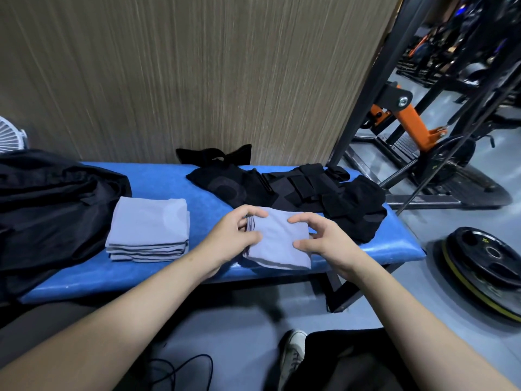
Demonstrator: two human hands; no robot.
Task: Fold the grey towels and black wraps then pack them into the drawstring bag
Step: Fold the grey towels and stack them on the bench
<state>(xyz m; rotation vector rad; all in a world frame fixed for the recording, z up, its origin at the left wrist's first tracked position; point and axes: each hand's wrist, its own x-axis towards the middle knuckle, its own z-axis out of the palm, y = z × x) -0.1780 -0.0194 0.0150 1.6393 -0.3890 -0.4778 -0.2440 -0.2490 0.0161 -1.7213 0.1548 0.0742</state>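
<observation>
A folded grey towel (279, 241) lies near the front edge of the blue bench (158, 179). My left hand (234, 238) grips its left edge, fingers curled round the fold. My right hand (327, 241) hovers at its right edge with thumb and fingers spread and bent, touching or just off the cloth. A stack of folded grey towels (149, 230) sits to the left. Black wraps (310, 193) lie in a loose heap behind the towel. The black drawstring bag (48, 204) slumps on the bench's left end.
A wood-grain wall panel (197, 74) stands right behind the bench. A weight plate (485, 266) lies on the floor at the right, beside a black and orange gym machine (408, 119). A white fan (11, 134) peeks in at far left. My shoe (293, 351) and a cable are below.
</observation>
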